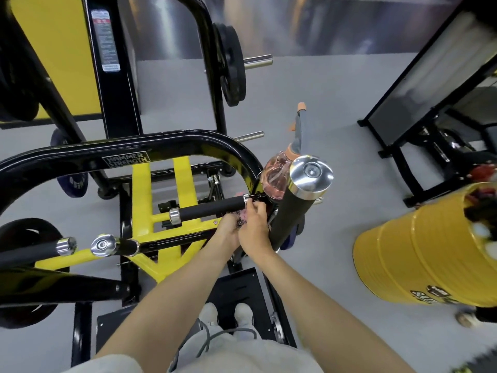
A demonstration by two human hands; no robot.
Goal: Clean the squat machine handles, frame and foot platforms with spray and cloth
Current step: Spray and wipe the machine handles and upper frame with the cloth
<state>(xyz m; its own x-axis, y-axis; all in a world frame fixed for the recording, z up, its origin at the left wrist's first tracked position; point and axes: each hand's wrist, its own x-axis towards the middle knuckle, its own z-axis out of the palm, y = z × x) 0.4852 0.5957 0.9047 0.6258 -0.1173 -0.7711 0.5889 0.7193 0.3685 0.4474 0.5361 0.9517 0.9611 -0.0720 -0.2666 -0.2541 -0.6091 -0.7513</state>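
Note:
The squat machine has a black curved frame [166, 146] and yellow inner bars [139, 195]. A black foam handle [212, 208] with chrome ends runs across the middle. My left hand [228, 228] and my right hand [254, 227] meet at its right end, both closed around a small patterned cloth [243, 215] that is mostly hidden between them. A pink spray bottle [277, 173] with a grey and orange trigger rests on the frame behind a thick black upright handle [293, 208]. I stand on a black foot platform [239, 289].
A yellow drum [419, 254] stands on the grey floor at the right. Weight plates [232, 65] hang on the machine's pegs at the back and at the left. Another black machine [419, 109] occupies the far right.

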